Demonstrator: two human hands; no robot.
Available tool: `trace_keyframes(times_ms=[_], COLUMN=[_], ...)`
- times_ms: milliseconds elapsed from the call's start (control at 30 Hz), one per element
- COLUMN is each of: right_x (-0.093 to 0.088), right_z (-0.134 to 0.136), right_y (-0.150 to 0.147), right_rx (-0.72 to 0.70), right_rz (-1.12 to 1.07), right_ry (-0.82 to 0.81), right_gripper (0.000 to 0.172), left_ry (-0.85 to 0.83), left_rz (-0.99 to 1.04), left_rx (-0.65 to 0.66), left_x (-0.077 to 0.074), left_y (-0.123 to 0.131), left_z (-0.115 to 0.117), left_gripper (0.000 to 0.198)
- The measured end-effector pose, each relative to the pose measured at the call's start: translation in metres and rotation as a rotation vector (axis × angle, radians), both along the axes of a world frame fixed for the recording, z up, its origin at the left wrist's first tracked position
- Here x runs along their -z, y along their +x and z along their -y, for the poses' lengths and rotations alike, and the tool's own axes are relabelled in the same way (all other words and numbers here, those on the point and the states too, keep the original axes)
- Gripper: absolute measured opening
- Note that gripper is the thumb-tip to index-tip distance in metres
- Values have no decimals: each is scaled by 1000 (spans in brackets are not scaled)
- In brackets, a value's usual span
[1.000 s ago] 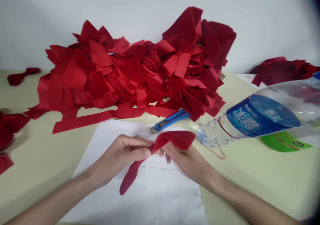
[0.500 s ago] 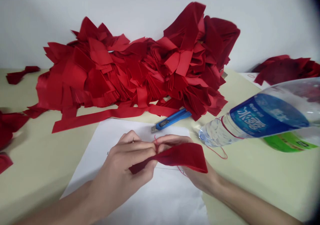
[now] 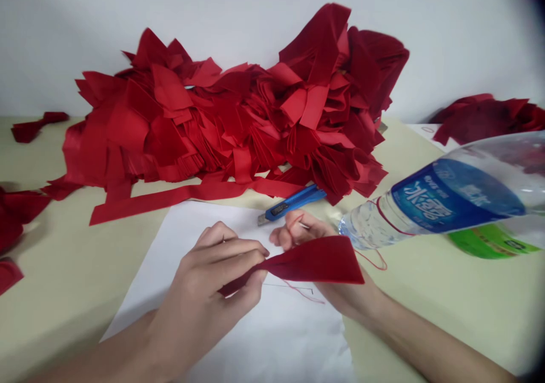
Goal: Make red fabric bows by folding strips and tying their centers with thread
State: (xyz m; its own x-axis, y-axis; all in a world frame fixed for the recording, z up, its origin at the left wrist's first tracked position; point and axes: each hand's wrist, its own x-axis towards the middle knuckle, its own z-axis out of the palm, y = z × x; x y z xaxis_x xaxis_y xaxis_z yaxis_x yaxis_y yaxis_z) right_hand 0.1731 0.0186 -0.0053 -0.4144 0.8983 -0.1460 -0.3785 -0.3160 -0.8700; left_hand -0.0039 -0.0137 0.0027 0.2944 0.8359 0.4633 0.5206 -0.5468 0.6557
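My left hand [image 3: 213, 281] pinches a dark red ribbon [image 3: 319, 261] at its gathered middle, between thumb and fingers. One loop of the ribbon fans out to the right; the other end is mostly behind my left fingers. Beyond the ribbon, my right hand [image 3: 302, 230] is curled, with a red thread [image 3: 300, 218] between its fingers; the ribbon covers part of that hand. A loose length of thread hangs below the ribbon, over the white paper [image 3: 255, 337]. Something small and dark shows at my left knuckles, too small to make out.
A blue utility knife [image 3: 292, 202] lies at the paper's far edge. Behind it is a big heap of red ribbon pieces [image 3: 221, 122]. At right a water bottle [image 3: 455, 196] lies with red thread round it, beside a green-labelled item [image 3: 489, 242]. More red pieces [image 3: 489, 119] lie far right.
My right hand has drawn away from my left fingertips, up and to the right, with the thread. The ribbon's right loop has tilted up slightly. My left hand keeps its pinch.
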Motion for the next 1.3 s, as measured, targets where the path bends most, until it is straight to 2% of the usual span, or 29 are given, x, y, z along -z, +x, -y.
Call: trace_keyframes(times_ms=[100,200,233,267,333,400,433,533,700,867,967,1100,1167,1300], right_x=[-13,-27,-31,-34,-35,-31,-27,-14,-4,-6,-8,-8,-7,-2], right_z=[-9,-12,-11,-9,-2,5,8,10,7,7,8,10,11,10], right_y=[11,24,26,27,22,12,7,-5,-3,1,1,1,0,-4], right_rx=[182,411,446,425,197,-106,-190,-196,-188,-235,-247,-252,-267,-289], right_rz=[99,235,275,314,385,414,416,443,561,760,869,899,858,747], right_ry=[144,408,481,526,506,368,287,173,221,402,561,678,635,386], right_gripper=[14,6,4,3,3,5,7,15,15,18,20,20,20,21], left_ry=[-108,-372,-475,-574,-731,-811,-835,-862,-830,-750,-766,-789,-752,-621], left_rz=[37,127,167,207,279,342,358,371,304,225,202,208,209,176], left_rx=[-46,-156,-203,-235,-239,-168,-123,-34,-16,-57,-63,-54,-66,-87], left_x=[4,7,7,7,6,4,3,2,4,7,8,11,13,17], left_y=[-5,-10,-11,-12,-12,-9,-8,-5,-4,-5,-4,-4,-3,-2], left_z=[-5,-14,-17,-19,-20,-19,-18,-13,-9,-9,-10,-11,-10,-8], left_gripper=[16,15,14,14,17,22,24,25,25,26,25,26,22,19])
